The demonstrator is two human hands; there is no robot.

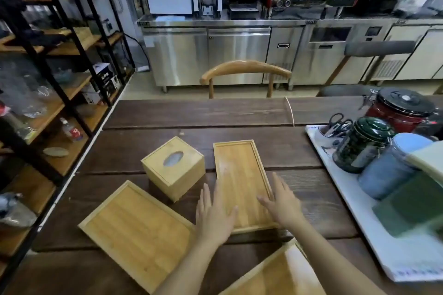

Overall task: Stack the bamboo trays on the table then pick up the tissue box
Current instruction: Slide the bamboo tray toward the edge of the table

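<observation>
Both hands point(215, 213) (open) flank the middle tray point(239, 175).

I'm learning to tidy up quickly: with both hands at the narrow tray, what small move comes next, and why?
Probably close both hands on the narrow tray's long sides. The left hand and right hand are open at its near end, with no grip on it, and all three trays lie unstacked, with the wide tray nearby.

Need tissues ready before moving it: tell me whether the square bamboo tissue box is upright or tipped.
Upright: the square bamboo tissue box sits flat on the dark wooden table, its oval opening facing up.
</observation>
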